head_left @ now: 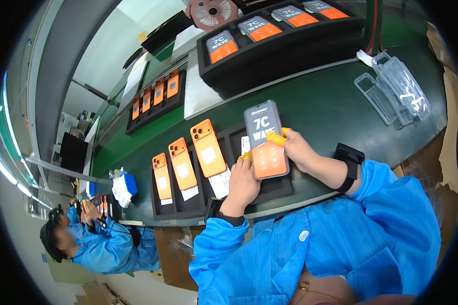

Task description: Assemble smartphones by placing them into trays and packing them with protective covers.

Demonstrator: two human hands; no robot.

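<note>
A smartphone (267, 147) with a grey and orange printed front is held face up between my two hands. My left hand (243, 184) grips its lower left edge, and my right hand (301, 151) has it by the right side, thumb over the front. Yellow finger cots cover some of my fingertips. Under and beside it lies a black foam tray (180, 210) with slots. Three orange phones (208, 148) rest there, camera side up, each with a white square on its back and a white paper slip below. The slot under the held phone is mostly hidden.
Across the green bench (320, 96) stands a raised black tray (280, 68) with several grey and orange phones. A smaller tray (155, 109) of orange phones sits far left. Clear phone cases (392, 91) lie at right. A co-worker (107, 244) in blue sits left, near a blue tissue box (129, 184).
</note>
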